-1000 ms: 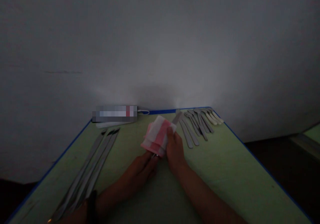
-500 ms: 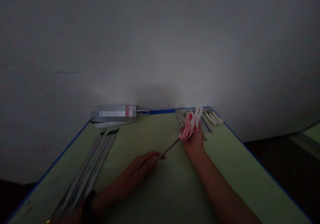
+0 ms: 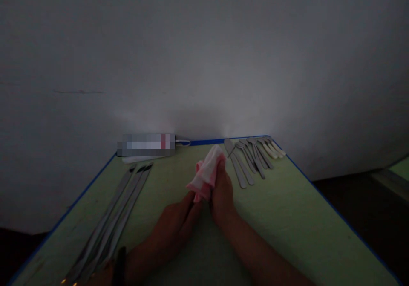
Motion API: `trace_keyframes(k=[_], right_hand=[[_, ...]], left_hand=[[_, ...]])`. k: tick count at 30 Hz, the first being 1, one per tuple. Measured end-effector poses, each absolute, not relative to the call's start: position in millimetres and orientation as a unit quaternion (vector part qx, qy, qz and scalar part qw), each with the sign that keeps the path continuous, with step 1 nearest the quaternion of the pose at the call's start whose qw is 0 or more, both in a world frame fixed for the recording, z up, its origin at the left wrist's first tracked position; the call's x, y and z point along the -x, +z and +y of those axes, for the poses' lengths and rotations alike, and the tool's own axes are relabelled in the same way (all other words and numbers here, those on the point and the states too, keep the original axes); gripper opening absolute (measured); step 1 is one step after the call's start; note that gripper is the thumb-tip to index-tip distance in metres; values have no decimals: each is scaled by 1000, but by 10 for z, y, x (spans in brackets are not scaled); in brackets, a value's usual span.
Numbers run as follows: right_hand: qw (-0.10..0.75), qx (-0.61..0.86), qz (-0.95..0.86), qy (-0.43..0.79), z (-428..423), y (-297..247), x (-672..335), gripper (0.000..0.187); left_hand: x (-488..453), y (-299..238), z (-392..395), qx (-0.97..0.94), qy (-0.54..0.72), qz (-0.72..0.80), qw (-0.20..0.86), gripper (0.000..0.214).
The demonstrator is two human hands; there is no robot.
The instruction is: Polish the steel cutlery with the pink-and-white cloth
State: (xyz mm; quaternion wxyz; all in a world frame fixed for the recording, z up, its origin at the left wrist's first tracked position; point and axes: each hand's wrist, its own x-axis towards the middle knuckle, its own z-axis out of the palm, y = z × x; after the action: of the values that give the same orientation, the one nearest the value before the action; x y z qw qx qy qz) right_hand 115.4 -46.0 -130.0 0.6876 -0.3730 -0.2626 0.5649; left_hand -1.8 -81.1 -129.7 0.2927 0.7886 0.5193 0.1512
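A pink and white cloth [image 3: 206, 173] is bunched in my right hand [image 3: 223, 190], its fingers closed round it over the middle of the table. My left hand [image 3: 180, 218] is closed just below the cloth on the end of a thin metal piece of cutlery, which the cloth and fingers now hide. A short thin metal length [image 3: 231, 151] shows beyond the cloth's right side; I cannot tell whether it belongs to the held piece. To the right lie metal table knives [image 3: 238, 166], spoons and forks [image 3: 255, 154] in a loose row.
Three long silver strips with dark tips [image 3: 119, 213] lie along the table's left side. A blurred-out flat device [image 3: 146, 145] with a white cable [image 3: 183, 142] stands against the wall at the back left. White-handled cutlery [image 3: 271, 149] lies at the back right corner. The green table [image 3: 287, 226] has a blue edge.
My right hand with the cloth has moved left and down toward my left hand, along the held cutlery. The cutlery on the right, formerly behind it, now shows. My left hand has barely shifted.
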Motion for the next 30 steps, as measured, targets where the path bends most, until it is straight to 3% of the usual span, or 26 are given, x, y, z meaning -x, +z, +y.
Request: trace_keyframes(k=[7,14,30], right_hand=[[716,378,-239,537,-344,-1245,-1295,56],[786,349,-146,490,-154,-1246,-1674,41],[726,411,-233,500,-326,-1394,-1292,52]], left_hand=[[14,-1290,-818,-825,126,497,238,29],[44,-1315,-789,-868,80,449,196,33],[34,-1352,-800,-856,92,476,182,28]])
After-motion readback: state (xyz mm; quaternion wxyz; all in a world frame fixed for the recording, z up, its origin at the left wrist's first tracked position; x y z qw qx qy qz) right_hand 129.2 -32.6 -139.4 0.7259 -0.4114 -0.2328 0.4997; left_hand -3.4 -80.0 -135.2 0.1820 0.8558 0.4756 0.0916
